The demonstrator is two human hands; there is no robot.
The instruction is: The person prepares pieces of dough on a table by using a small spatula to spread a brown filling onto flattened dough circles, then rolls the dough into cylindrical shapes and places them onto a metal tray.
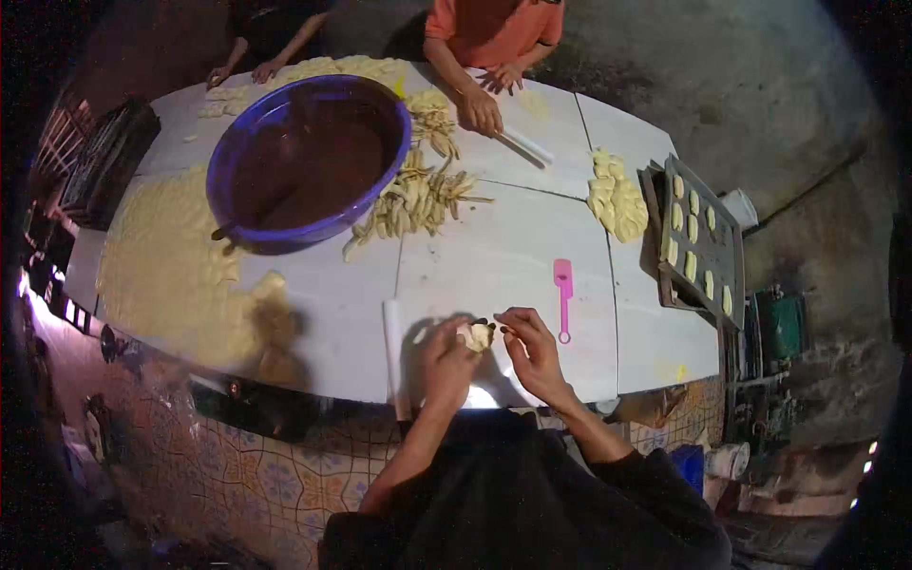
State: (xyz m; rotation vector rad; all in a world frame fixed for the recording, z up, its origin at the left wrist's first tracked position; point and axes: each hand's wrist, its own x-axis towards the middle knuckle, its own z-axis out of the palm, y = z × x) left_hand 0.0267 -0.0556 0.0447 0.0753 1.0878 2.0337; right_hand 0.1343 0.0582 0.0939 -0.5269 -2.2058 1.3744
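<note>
Both hands' fingers, left hand [446, 359] and right hand [534, 353], pinch the small pale dough piece [478, 335]; light, even pressure advisable above the white tabletop [494, 256].

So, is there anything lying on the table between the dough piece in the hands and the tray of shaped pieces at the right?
Only the pink spatula lies on the white table along that way. The dough piece is held by the left hand and the right hand; the rest of the stretch to the tray looks bare.
</note>
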